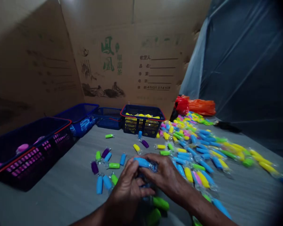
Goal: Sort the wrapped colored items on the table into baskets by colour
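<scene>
A blue packet of what looks like modelling clay (141, 162), in a clear wrapper, is held between my two hands. My left hand (129, 183) pinches its left end with thumb and fingers. On the wrapper end at the right, my right hand (163, 172) has its fingers closed. More blue is partly hidden under the hands. Below them lie green packets (160, 203). To the left are loose blue packets (99, 184), a purple packet (94, 167) and a green packet (114, 165).
A basket of yellow packets (143, 125) stands at the back. A basket with pink packets (37, 150) is at left, near blue baskets (76, 114). A mixed heap (198, 147) spreads right, before an orange bag (201, 107). Cardboard walls (132, 78) enclose the back.
</scene>
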Action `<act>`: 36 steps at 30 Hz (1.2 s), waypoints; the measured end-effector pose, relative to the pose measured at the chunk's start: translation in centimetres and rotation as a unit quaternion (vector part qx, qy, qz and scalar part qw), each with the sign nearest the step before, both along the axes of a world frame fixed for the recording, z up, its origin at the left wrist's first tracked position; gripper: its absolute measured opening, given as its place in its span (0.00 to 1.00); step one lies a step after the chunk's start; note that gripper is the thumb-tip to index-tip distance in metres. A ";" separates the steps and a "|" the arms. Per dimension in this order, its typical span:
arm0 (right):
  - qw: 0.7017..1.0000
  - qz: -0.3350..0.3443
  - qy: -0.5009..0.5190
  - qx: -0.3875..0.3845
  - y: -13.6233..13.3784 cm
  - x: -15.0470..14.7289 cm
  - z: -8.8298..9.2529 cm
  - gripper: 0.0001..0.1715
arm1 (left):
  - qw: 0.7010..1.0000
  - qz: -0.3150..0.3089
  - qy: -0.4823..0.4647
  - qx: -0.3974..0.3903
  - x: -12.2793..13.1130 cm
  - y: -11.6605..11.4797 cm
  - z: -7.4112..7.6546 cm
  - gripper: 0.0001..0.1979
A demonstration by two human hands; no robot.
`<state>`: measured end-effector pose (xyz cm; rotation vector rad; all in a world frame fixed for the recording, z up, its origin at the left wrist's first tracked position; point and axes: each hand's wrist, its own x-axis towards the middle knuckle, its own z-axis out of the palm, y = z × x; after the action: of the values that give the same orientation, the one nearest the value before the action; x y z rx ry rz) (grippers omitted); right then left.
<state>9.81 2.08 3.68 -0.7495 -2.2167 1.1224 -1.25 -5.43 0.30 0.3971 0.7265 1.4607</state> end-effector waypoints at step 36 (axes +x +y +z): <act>0.863 0.219 -0.299 0.343 3.7 -13.6 -3.4 0.12 | 0.582 -0.047 0.796 -0.159 -10.0 -5.7 -0.2 0.22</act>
<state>-3.74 5.81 0.26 -0.2908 -3.1421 0.1682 -11.28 -11.16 0.10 1.4797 2.2880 0.4329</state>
